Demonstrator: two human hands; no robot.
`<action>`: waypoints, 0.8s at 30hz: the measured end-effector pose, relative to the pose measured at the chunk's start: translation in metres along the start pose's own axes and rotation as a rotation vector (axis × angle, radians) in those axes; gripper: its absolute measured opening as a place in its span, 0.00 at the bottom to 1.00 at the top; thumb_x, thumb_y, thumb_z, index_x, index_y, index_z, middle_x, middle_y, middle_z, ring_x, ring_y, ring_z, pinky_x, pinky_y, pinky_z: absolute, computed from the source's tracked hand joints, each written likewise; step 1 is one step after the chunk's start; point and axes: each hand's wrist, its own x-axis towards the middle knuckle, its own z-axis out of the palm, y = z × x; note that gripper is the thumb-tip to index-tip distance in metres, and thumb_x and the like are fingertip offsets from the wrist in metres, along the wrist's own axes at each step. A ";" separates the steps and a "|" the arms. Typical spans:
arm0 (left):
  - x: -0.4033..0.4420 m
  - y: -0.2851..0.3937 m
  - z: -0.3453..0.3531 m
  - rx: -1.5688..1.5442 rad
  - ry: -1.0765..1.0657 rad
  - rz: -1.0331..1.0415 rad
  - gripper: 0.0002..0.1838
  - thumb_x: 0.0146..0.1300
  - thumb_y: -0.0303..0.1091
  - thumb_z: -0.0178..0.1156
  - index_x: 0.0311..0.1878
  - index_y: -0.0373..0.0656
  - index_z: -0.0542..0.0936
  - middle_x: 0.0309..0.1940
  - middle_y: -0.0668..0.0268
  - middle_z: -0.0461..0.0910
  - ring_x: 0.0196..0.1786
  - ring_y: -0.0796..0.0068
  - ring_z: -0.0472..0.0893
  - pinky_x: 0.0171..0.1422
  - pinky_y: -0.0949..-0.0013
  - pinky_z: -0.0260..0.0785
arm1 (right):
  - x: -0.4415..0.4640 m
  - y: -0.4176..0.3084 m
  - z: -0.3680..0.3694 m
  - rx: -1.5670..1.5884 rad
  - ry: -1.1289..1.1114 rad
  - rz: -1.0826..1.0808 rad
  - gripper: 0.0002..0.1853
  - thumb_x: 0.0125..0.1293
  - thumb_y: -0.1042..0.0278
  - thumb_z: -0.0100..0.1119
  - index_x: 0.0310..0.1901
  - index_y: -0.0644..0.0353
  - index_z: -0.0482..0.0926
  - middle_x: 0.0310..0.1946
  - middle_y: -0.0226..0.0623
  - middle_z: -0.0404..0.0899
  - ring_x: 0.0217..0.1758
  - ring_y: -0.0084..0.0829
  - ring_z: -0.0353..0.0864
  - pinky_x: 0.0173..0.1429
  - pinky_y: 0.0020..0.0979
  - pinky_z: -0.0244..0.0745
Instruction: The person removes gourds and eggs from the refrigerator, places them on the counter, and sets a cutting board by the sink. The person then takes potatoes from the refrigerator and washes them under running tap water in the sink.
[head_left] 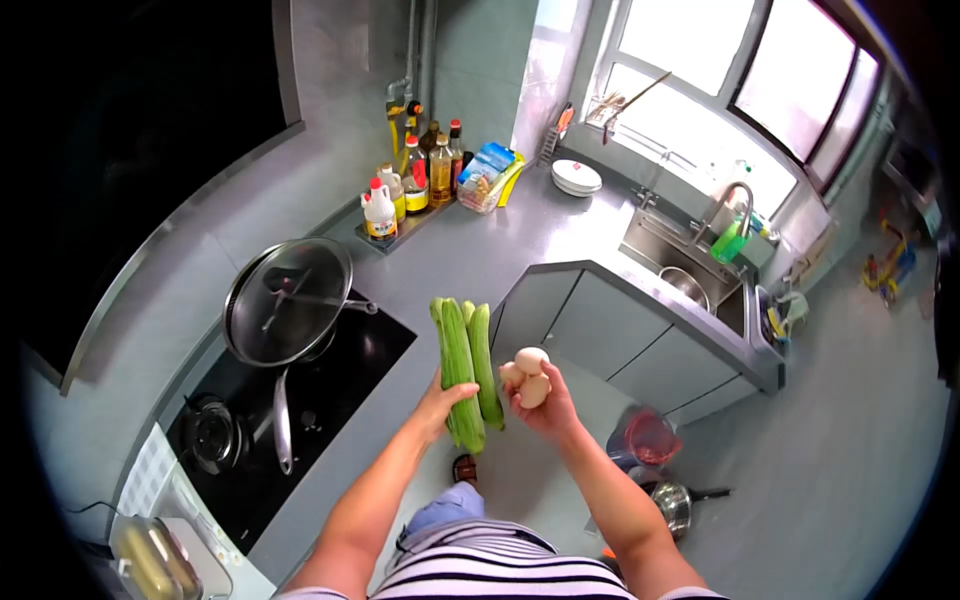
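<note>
My left hand [437, 405] is wrapped round a bundle of long green luffas [457, 365], which it holds upright over the floor beside the counter edge. Their skins have lengthwise lines, and the thumb lies across the front one. Just to the right, my right hand [551, 404] is closed round pale eggs [534, 391]. Three of them show, bunched between thumb and fingers; the palm side is partly hidden. The two hands are apart, with a narrow gap between the luffas and the eggs.
A lidded pan [290, 305] sits on the black cooktop [335, 400] at left. Sauce bottles [414, 178] and a bag [487, 180] stand at the back. Stacked plates [576, 178] are near the sink [650, 240]. A red bin [650, 440] and steel pot [672, 505] are on the floor.
</note>
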 end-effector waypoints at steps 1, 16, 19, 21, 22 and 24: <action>0.025 -0.001 -0.005 0.032 0.046 -0.013 0.40 0.54 0.33 0.68 0.69 0.42 0.61 0.57 0.63 0.72 0.61 0.68 0.72 0.66 0.61 0.67 | 0.017 -0.015 0.000 -0.022 0.058 0.002 0.28 0.64 0.46 0.60 0.59 0.55 0.69 0.52 0.38 0.75 0.45 0.32 0.79 0.40 0.25 0.80; 0.323 0.013 -0.094 0.563 0.594 0.209 0.48 0.46 0.26 0.72 0.72 0.43 0.59 0.60 0.60 0.73 0.61 0.65 0.74 0.65 0.62 0.67 | 0.377 -0.192 -0.061 -0.623 0.176 0.146 0.20 0.68 0.49 0.61 0.53 0.52 0.74 0.45 0.32 0.76 0.42 0.25 0.79 0.38 0.26 0.75; 0.355 0.002 -0.100 0.600 0.739 0.138 0.52 0.46 0.27 0.73 0.75 0.43 0.55 0.63 0.57 0.71 0.64 0.62 0.73 0.68 0.61 0.65 | 0.455 -0.211 -0.079 -1.033 0.104 0.069 0.20 0.63 0.53 0.67 0.51 0.55 0.76 0.49 0.37 0.74 0.46 0.30 0.79 0.45 0.31 0.76; 0.372 0.009 -0.093 0.608 0.856 0.100 0.53 0.46 0.26 0.72 0.75 0.43 0.54 0.63 0.57 0.72 0.64 0.62 0.73 0.68 0.60 0.65 | 0.506 -0.211 -0.099 -1.457 -0.013 -0.203 0.23 0.59 0.55 0.70 0.51 0.56 0.76 0.51 0.40 0.72 0.50 0.35 0.77 0.50 0.34 0.76; 0.381 0.006 -0.096 0.610 0.916 0.084 0.52 0.47 0.26 0.72 0.75 0.44 0.54 0.62 0.58 0.72 0.63 0.63 0.74 0.67 0.61 0.66 | 0.523 -0.219 -0.094 -1.565 -0.146 -0.248 0.27 0.53 0.59 0.73 0.53 0.57 0.75 0.54 0.45 0.70 0.56 0.43 0.74 0.56 0.38 0.75; 0.389 0.007 -0.101 0.487 0.976 0.038 0.52 0.47 0.25 0.72 0.75 0.44 0.54 0.62 0.59 0.73 0.63 0.65 0.74 0.66 0.62 0.67 | 0.558 -0.222 -0.097 -1.690 -0.360 -0.355 0.27 0.52 0.61 0.74 0.53 0.56 0.76 0.54 0.45 0.70 0.57 0.46 0.74 0.57 0.41 0.75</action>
